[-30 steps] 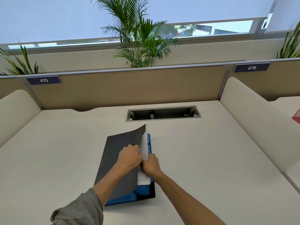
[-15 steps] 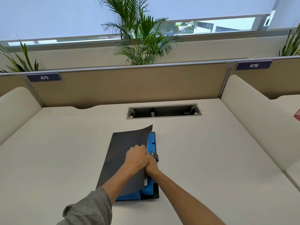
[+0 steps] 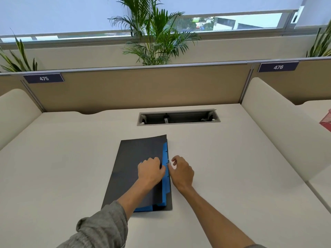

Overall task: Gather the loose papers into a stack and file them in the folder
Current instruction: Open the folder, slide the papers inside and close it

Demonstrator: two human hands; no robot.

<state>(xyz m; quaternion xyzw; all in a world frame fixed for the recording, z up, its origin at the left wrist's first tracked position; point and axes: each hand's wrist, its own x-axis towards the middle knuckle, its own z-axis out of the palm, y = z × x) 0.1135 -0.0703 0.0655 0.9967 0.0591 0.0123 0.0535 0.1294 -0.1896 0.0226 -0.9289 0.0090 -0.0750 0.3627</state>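
A dark folder lies flat on the white desk, its cover down over blue tabbed dividers that show along its right edge. No white paper is visible. My left hand rests curled on the cover near its right edge, pressing it down. Just right of the folder's edge, my right hand has its fingers loosely curled, the thumb touching the blue tabs, and it holds nothing.
A grey cable slot is set into the desk behind the folder. Beige partitions close off the back and cushioned dividers both sides. A red object shows at the far right edge.
The raised cover has come down flat over the white papers, which are now hidden. My right hand has pulled out from under the cover and moved to the folder's right edge.
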